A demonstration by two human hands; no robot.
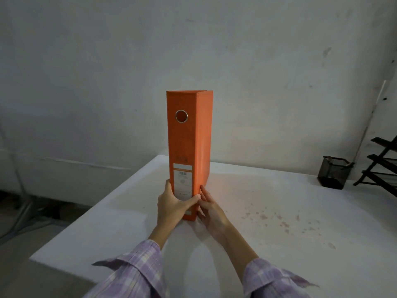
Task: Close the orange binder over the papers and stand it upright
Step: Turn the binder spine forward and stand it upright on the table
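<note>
Orange binder [189, 147] upright on table [279, 211]; left hand [171, 203] clasps spine base, right hand [211, 208] flat against cover.

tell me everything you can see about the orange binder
The orange binder stands upright on the white table, closed, spine facing the camera. The spine has a metal-rimmed finger hole near the top and a white label low down; the cover looks like textured board. The left hand wraps the spine's lower part, thumb across the label, and the right hand lies flat against the right cover. No papers show.
</note>
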